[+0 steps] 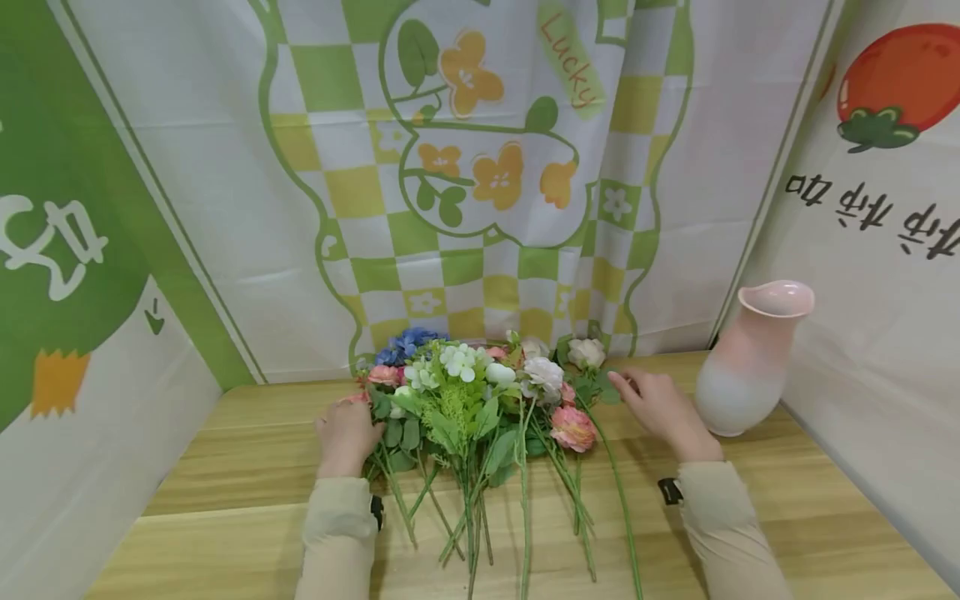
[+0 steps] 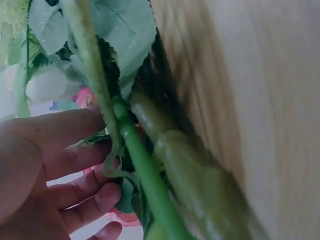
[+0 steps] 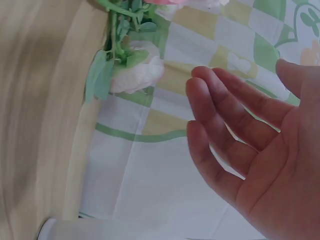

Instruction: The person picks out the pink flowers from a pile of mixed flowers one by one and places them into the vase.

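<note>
A heap of artificial flowers (image 1: 462,392) lies on the table, stems pointing toward me. White, pink and blue blooms show among green leaves. My left hand (image 1: 348,433) is at the heap's left side; in the left wrist view its fingers (image 2: 75,162) are spread and slightly bent beside green stems (image 2: 150,175), not wrapped round them. Whether they touch the stems I cannot tell. To the right of the heap is my right hand (image 1: 663,410), near a white rose (image 1: 587,353). The right wrist view shows its fingers (image 3: 210,150) loosely extended, holding nothing, apart from the pale bloom (image 3: 137,70).
A pink and white vase (image 1: 750,367) stands upright at the table's right, close beside my right hand. Behind the wooden table (image 1: 247,467) hangs a green and yellow checked cloth (image 1: 480,267). Printed panels rise at both sides.
</note>
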`<state>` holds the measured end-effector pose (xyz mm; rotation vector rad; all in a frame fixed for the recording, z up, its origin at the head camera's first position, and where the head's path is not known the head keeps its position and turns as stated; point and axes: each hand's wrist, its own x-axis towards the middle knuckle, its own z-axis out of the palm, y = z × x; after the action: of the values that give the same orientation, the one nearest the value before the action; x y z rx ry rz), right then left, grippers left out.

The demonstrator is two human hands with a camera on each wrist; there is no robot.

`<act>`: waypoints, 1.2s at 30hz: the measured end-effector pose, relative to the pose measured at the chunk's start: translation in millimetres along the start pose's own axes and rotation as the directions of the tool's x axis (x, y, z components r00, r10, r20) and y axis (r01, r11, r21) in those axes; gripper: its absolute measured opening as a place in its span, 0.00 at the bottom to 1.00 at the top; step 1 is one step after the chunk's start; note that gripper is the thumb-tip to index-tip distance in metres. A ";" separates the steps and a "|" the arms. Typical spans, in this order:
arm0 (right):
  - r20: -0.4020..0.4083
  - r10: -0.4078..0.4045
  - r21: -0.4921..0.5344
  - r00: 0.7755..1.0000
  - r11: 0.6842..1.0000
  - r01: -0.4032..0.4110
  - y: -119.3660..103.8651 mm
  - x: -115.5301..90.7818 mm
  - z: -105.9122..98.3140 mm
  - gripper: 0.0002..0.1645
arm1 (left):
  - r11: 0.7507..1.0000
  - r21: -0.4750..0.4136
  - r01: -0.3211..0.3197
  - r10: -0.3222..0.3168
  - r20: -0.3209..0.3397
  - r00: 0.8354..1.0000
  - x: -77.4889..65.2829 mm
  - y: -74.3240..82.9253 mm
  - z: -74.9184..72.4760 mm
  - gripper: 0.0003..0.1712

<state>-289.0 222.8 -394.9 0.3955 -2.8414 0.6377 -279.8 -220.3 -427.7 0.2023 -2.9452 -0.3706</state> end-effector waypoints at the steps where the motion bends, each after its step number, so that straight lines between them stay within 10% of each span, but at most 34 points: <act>1: -0.004 0.000 -0.001 1.000 1.000 0.000 -0.2 1.1 0.3 0.29 | 1.000 -0.002 0.003 -0.003 0.011 1.000 0.8 -0.3 0.8 0.22; 15: -0.023 -0.026 0.057 0.999 0.998 0.027 -8.2 18.6 11.1 0.20 | 1.000 0.004 0.019 -0.019 0.040 0.999 8.8 0.7 2.8 0.26; 36: -0.010 -0.036 0.052 0.999 0.998 0.036 -7.0 22.9 19.2 0.21 | 0.964 -0.231 0.130 -0.130 0.017 0.991 10.2 -11.4 4.5 0.16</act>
<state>-311.1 203.3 -403.4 0.4503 -2.8068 0.7067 -289.2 -231.8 -433.4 0.3651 -2.8656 -0.7276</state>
